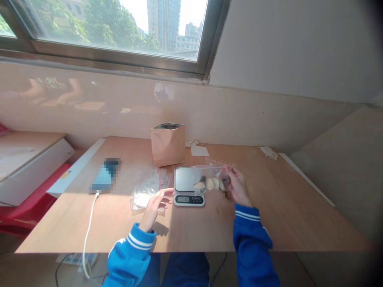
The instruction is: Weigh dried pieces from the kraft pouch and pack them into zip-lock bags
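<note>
A clear zip bag (213, 183) with several pale, dark-edged pieces, perhaps dried slices, lies partly over the right side of a kitchen scale (184, 179). My right hand (237, 184) pinches this bag at its upper right end. The scale has a silver plate and a small display at the front; the reading is too small to make out. My left hand (157, 205) is beside the scale's left front edge, fingers stretched out and apart, holding nothing. Under and behind it lie clear plastic bags (145, 191) with red zip strips.
An open brown paper pouch (168, 145) stands behind the scale. Near it lie a white paper (200, 151) and crumpled tissue (192, 144). A blurred phone (105, 175) with a white cable (89, 231) rests at left. Another tissue (268, 152) lies back right.
</note>
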Demonstrator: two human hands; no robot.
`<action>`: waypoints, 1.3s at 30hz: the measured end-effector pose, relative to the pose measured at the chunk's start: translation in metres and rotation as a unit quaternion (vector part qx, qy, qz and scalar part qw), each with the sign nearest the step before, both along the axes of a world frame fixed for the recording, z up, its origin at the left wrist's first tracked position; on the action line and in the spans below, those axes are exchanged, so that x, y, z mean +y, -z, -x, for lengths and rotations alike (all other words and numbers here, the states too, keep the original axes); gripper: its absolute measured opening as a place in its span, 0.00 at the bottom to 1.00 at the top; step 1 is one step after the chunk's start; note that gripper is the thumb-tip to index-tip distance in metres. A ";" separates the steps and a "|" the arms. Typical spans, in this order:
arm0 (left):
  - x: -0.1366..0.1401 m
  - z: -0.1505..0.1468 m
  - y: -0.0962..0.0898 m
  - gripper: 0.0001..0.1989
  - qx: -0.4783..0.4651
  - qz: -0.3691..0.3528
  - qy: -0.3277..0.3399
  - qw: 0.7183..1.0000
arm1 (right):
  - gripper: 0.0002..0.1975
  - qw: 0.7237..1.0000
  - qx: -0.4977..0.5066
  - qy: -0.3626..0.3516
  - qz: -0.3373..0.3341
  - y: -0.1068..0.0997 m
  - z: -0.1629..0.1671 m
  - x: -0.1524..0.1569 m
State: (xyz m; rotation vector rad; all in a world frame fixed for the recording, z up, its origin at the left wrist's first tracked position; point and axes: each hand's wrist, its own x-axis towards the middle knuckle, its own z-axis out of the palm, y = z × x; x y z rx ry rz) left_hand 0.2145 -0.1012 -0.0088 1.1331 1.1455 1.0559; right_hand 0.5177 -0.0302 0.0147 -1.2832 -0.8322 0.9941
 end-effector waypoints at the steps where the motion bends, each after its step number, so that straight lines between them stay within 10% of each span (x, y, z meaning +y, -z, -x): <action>1: 0.000 0.003 0.001 0.23 0.002 0.003 -0.009 1.000 | 0.25 0.999 -0.033 0.003 0.004 0.002 -0.016 0.015; 10: 0.007 0.025 -0.001 0.19 0.023 -0.012 -0.089 0.996 | 0.31 0.947 -0.243 0.210 0.032 0.050 -0.074 0.065; 15: 0.022 0.037 -0.003 0.20 0.070 -0.045 -0.142 0.986 | 0.25 0.829 -0.435 0.344 -0.063 0.066 -0.059 0.030; 22: 0.091 0.045 -0.061 0.15 0.226 -0.257 -0.297 0.891 | 0.20 0.812 -0.573 0.053 -0.100 0.103 -0.037 0.011; 28: 0.173 0.038 -0.116 0.18 0.331 -0.341 -0.348 0.808 | 0.23 0.811 -0.581 0.046 -0.057 0.102 -0.040 0.006; 33: 0.216 0.032 -0.107 0.15 0.397 -0.261 -0.304 0.826 | 0.22 0.779 -0.621 0.087 -0.020 0.117 -0.038 -0.045; 39: 0.195 0.026 -0.087 0.17 0.347 -0.231 -0.253 0.873 | 0.18 0.837 -0.540 0.038 -0.083 0.120 -0.025 -0.067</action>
